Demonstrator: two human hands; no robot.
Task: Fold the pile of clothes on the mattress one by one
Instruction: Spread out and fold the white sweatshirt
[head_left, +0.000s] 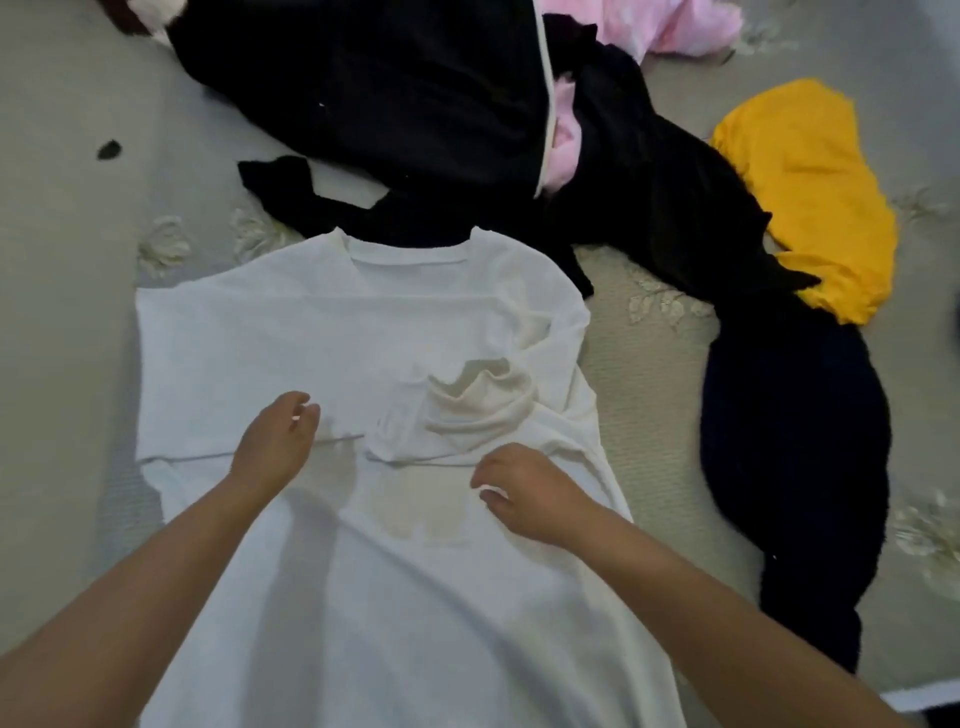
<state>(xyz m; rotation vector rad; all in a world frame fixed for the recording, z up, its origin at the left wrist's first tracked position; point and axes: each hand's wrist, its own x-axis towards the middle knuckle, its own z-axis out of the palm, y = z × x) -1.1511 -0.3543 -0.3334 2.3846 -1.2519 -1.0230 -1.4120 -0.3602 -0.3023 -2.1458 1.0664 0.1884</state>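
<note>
White cotton T-shirt (363, 332) lies spread flat mid-mattress (62, 312), collar toward the far edge, ready for folding; left hand (275, 441) and right hand (524, 491) hover over it, fingers loosely curled, holding nothing

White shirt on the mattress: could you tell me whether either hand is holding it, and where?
Neither clearly grips the white shirt; left hand and right hand hover loosely curled over its middle.

Bare mattress (67, 312) left of the white shirt (332, 332); black clothes (395, 88) crowd beyond
</note>
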